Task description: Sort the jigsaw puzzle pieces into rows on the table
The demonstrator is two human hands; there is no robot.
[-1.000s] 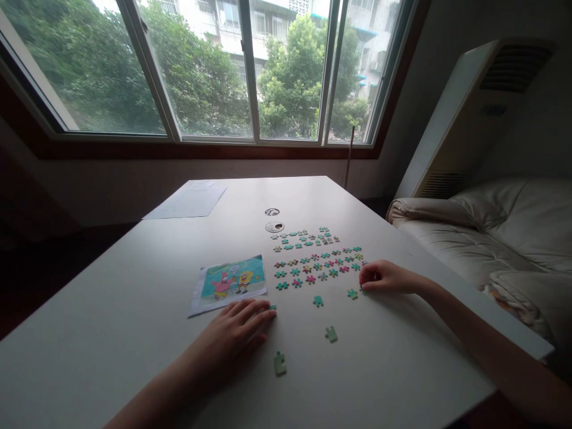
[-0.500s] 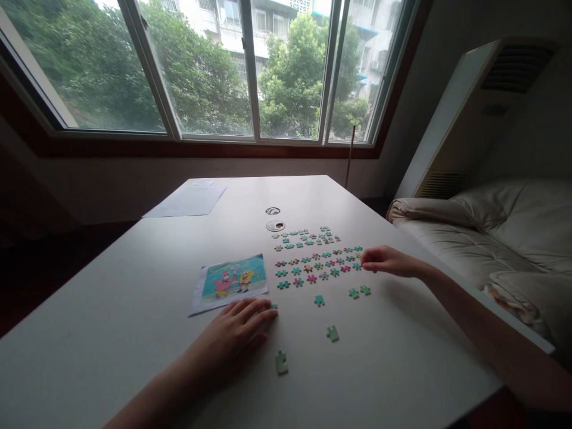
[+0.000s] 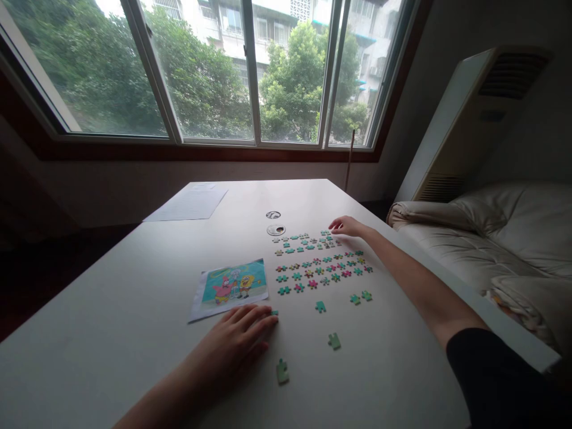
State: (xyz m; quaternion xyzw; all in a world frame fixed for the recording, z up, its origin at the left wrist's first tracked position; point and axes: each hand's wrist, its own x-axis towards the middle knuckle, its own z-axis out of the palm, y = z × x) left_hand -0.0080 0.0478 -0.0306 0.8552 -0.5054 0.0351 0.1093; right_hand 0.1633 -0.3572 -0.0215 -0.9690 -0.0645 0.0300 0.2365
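My left hand (image 3: 239,338) lies flat on the white table (image 3: 111,310), fingers stretched out, just below a cartoon picture card (image 3: 230,287); a small teal piece (image 3: 274,312) sits at its fingertips. My right hand (image 3: 345,226) reaches far across to the back rows of small puzzle pieces (image 3: 306,239), fingers curled at the right end of the row; whether it holds a piece is hidden. More rows of teal and pink pieces (image 3: 322,271) lie in the middle. Loose green pieces rest nearer me: one (image 3: 281,370), another (image 3: 333,341), a third (image 3: 320,306).
A sheet of paper (image 3: 187,204) lies at the table's far left. Two round cable holes (image 3: 276,229) sit behind the pieces. A cream sofa (image 3: 482,232) and a white cabinet stand to the right. Large windows face trees beyond the table.
My right hand left two teal pieces near the table's right side and moved away from me to the back rows of pieces. My left hand stayed flat in place.
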